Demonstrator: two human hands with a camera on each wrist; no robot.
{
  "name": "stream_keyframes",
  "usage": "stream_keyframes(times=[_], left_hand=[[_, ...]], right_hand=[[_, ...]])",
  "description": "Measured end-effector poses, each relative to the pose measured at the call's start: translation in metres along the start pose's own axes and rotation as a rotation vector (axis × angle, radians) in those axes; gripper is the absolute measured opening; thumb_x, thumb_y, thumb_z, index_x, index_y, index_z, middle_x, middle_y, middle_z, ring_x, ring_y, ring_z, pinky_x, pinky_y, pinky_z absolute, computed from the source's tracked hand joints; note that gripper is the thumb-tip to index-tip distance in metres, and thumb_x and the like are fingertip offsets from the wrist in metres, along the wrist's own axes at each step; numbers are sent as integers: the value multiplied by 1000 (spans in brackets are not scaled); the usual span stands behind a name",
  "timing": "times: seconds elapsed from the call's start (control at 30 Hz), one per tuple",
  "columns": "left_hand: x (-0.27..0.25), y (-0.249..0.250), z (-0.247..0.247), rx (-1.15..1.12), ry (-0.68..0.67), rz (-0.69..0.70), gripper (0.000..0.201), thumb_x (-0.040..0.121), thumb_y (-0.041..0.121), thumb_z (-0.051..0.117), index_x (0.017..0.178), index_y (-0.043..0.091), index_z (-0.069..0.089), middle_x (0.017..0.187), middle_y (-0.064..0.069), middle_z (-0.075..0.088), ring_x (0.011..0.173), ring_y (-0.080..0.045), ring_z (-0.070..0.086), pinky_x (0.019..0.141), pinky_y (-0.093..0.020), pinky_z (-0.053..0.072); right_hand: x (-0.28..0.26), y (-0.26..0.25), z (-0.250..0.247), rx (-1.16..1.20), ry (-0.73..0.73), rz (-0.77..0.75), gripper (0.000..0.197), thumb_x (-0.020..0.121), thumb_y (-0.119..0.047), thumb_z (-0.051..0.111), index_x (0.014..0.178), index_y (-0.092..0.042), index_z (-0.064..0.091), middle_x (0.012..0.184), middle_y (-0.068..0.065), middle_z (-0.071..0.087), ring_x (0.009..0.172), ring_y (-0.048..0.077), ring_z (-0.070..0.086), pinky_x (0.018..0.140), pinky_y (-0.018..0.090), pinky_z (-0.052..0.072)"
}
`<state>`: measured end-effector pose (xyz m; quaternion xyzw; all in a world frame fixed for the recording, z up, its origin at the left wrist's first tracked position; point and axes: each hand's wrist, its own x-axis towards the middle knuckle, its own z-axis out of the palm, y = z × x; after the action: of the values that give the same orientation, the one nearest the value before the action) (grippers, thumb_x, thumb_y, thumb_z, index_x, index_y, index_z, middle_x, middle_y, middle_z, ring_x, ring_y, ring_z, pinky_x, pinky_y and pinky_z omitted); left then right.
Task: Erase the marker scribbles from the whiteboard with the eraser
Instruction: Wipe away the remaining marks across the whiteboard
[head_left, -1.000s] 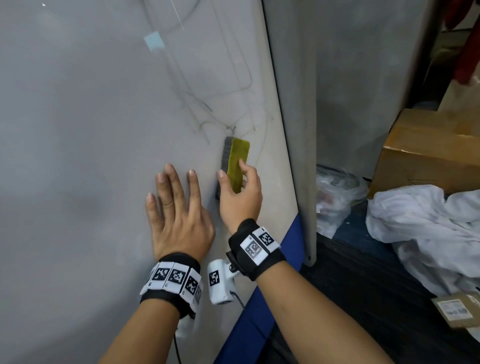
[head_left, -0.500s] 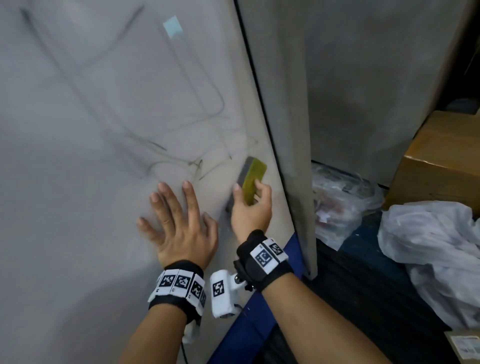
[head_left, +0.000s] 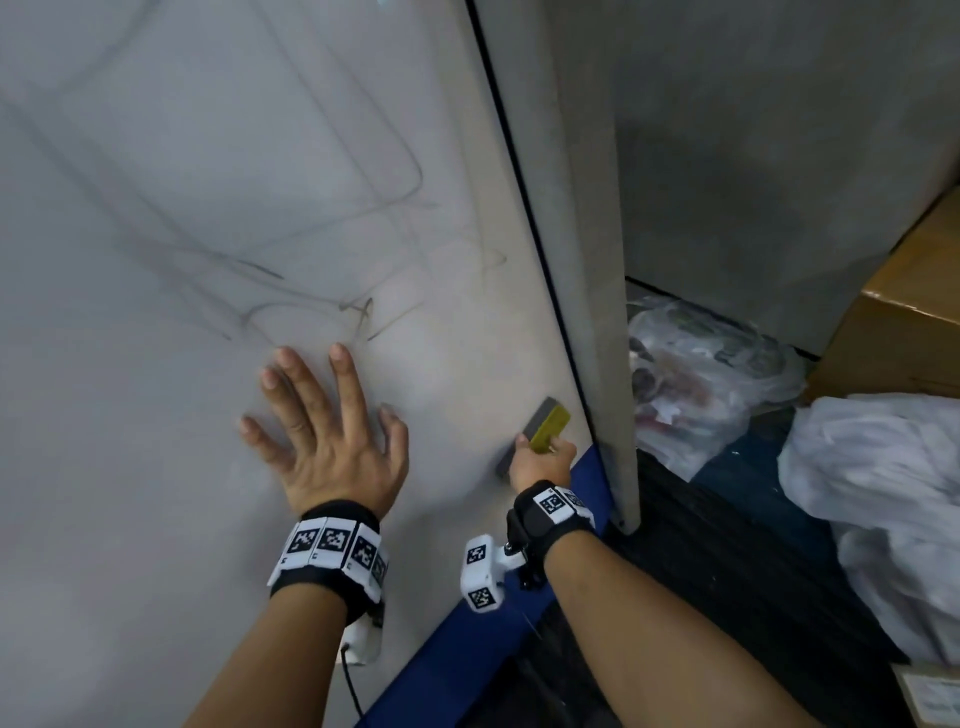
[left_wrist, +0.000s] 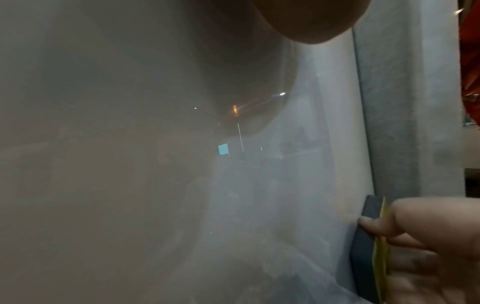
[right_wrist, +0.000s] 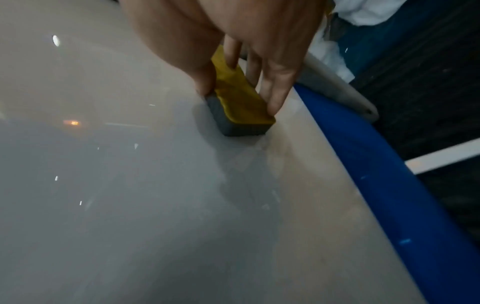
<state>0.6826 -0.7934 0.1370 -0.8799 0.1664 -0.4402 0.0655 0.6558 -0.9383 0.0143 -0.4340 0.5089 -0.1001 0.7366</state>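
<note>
While gripped by right hand (head_left: 540, 460): eraser (head_left: 546, 427)

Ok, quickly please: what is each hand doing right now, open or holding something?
Left hand: open, fingers spread, flat against the whiteboard.
Right hand: holding the eraser, pressed to the board near its blue bottom edge.

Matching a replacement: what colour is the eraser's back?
Yellow, over a grey pad; the eraser shows best in the right wrist view.

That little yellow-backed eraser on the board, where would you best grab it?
Across its two long sides, coming from behind the yellow back. The eraser is a narrow block with its grey felt flat on the whiteboard; the right hand holds it this way, thumb opposite fingers.
</note>
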Motion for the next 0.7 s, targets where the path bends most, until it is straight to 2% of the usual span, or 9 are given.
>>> stream_keyframes(times=[0.1,0.27,0.3,0.37,0.43,0.53,0.6,0.67,0.7], left_hand=[[0,1,2,-3,-12,-3,82,94,43,40,157,19,-6,158,-15,-29,145,-26,-30,112,-52,-24],[1,1,5,-21,-35,-24,81,94,42,39,157,17,-4,160,-26,-2,145,-27,-31,111,-53,-24],[1,2,5,-28,-34,-28,81,94,42,39,157,17,-3,160,-26,-3,145,-28,-30,111,-53,-23],[1,2,5,-15,-22,-25,80,95,42,40,158,16,-1,161,-22,-16,147,-29,-26,113,-54,-20],[0,2,3,20,9,-7,78,95,42,41,158,14,5,161,-17,-20,149,-31,-20,115,-54,-17],[-2,0,-6,-24,49,2,73,94,37,45,157,13,18,164,-14,-11,152,-29,-8,119,-49,-12],[-1,-7,-16,-51,100,12,68,93,33,49,154,11,30,164,-15,4,152,-28,9,119,-46,3],[7,-19,-28,-58,172,26,61,91,30,51,148,10,43,160,-17,21,147,-29,27,113,-46,19],[15,-25,-36,-67,207,14,57,90,28,52,144,11,48,158,-17,26,144,-30,32,111,-46,21]], right_hand=[[-5,-1,5,-40,-7,-23,45,96,-24,64,134,-18,41,125,13,62,103,30,63,80,28,43],[-30,-17,23,-47,-21,-354,39,90,-29,72,121,-28,48,119,-3,62,96,17,63,81,28,49],[-32,-21,25,-40,-24,-375,39,89,-29,73,119,-29,48,119,-4,62,96,16,63,81,29,51],[-36,-27,25,-15,-22,-367,40,88,-28,73,117,-31,46,121,-3,61,96,17,64,83,33,53],[-41,-35,25,21,-29,-368,40,88,-29,73,117,-28,46,121,-2,61,96,17,63,80,30,51],[-53,-52,30,67,-28,-471,39,89,-36,72,117,-25,48,119,-2,60,95,15,63,76,25,48],[-66,-66,34,78,-4,-583,39,88,-37,72,117,-25,49,117,-3,61,98,16,63,79,29,52],[-80,-77,39,79,19,-704,39,88,-36,73,118,-23,51,118,-3,59,103,17,60,85,32,52],[-88,-81,41,78,24,-765,40,88,-35,73,119,-22,52,120,-3,59,105,16,58,87,32,51]])
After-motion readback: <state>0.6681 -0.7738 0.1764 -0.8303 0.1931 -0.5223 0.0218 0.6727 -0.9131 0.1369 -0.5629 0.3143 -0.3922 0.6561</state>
